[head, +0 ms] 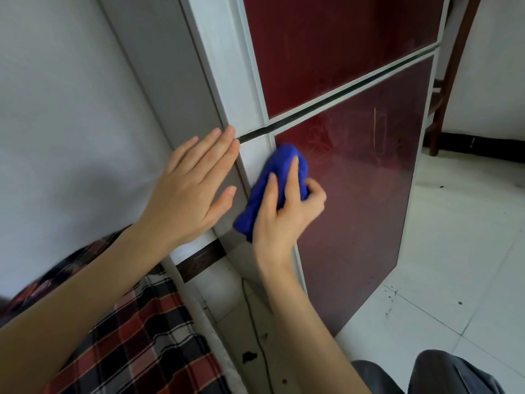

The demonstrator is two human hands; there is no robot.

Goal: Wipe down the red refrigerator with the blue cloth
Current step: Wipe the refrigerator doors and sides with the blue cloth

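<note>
The wiping step is under way on the red refrigerator (355, 194). The right hand (284, 220) has its fingers (294, 172) curled over the bunched blue cloth (272, 177) and grips it. The cloth is pressed to the lower door just below the dark seam (355, 89) between the two doors, at that door's pale left edge strip. The left hand (193, 189) lies flat with its fingers straight and released, holding nothing; its fingertips reach the left end of the seam, on the grey side of the cabinet.

Most of the red panel below the seam looks streaked and smeared, so the next move likely calls for firm strokes rightward and downward from the seam, the left hand bracing the cabinet.

No brand or label can be read — only a faint pattern below the seam, too dim to make out.
</note>
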